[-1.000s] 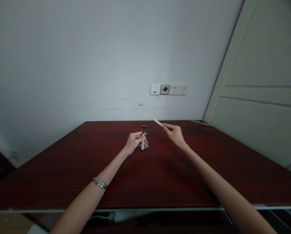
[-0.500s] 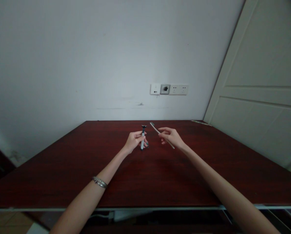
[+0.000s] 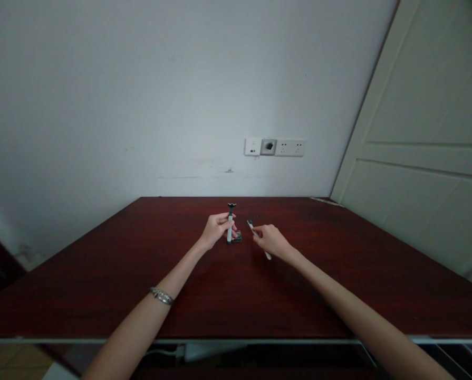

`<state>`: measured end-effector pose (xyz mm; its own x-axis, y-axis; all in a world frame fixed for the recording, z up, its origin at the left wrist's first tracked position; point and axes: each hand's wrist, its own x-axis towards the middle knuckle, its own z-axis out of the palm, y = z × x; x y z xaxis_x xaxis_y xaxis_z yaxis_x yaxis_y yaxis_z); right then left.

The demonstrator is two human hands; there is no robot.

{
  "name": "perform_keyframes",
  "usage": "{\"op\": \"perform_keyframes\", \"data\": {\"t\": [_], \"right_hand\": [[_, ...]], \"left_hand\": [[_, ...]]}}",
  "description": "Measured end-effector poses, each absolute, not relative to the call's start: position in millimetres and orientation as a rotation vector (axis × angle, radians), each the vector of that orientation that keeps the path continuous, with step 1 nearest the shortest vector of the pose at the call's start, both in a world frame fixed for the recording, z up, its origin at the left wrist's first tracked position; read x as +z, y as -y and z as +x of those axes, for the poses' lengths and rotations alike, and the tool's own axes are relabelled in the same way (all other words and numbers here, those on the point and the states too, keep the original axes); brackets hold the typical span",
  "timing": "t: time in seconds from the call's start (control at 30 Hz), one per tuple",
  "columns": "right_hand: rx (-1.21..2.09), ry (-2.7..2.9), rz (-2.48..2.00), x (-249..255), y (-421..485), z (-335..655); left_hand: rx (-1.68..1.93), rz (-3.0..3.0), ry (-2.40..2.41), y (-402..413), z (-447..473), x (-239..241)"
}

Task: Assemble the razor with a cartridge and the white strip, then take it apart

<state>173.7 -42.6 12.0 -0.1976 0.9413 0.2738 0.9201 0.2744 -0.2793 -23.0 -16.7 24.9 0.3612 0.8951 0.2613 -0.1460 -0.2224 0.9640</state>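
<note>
My left hand (image 3: pixel 217 230) is closed around a razor (image 3: pixel 230 227) with a pale handle and dark head, held upright above the table. A small dark rectangular item (image 3: pixel 238 237) is partly hidden behind that hand's fingers; I cannot tell whether they hold it. To the right, my right hand (image 3: pixel 273 240) pinches a white toothbrush (image 3: pixel 268 256) with dark bristles. The toothbrush slants, its head pointing up and to the left, and its middle is hidden by my fingers.
Both hands are over a dark red wooden table (image 3: pixel 148 264). A white wall (image 3: pixel 180 95) with sockets (image 3: pixel 291 148) rises behind it. On the right, a pale panelled door (image 3: pixel 417 148) borders the table. Below the front edge, a cable (image 3: pixel 162 350) shows.
My right hand has come down and slightly left with the toothbrush, which now slants more steeply. My left hand and the razor are almost where they were.
</note>
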Motion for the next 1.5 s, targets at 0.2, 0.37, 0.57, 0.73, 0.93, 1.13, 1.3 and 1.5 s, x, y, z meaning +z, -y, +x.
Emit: {"op": "perform_keyframes", "data": {"t": [0.2,0.37,0.57,0.73,0.93,1.13,1.3,1.5], "right_hand": [[-0.032,2.236,-1.867,0.8,45.9,160.2],[-0.036,2.243,-1.937,-2.5,47.8,154.7],[-0.045,2.224,-1.968,-8.8,48.9,150.8],[-0.070,2.233,-1.946,-12.5,48.0,152.6],[-0.159,2.253,-1.756,9.3,31.2,163.0],[-0.134,2.486,-1.449,22.2,2.2,158.2],[-0.156,2.592,-1.312,15.1,-10.0,150.5],[-0.119,2.562,-1.289,6.0,-13.2,150.7]], "left_hand": [[1.134,1.457,-0.721,16.4,-23.0,24.7],[1.127,1.455,-0.735,16.2,-22.9,25.9],[1.119,1.460,-0.731,16.5,-22.1,26.9],[1.125,1.477,-0.720,15.9,-22.7,27.3],[1.176,1.476,-0.734,10.0,-25.9,28.7],[1.211,1.485,-0.760,-9.7,-30.9,29.1],[1.228,1.498,-0.789,-24.6,-30.5,22.7],[1.208,1.517,-0.787,-34.1,-26.2,16.0]]}}
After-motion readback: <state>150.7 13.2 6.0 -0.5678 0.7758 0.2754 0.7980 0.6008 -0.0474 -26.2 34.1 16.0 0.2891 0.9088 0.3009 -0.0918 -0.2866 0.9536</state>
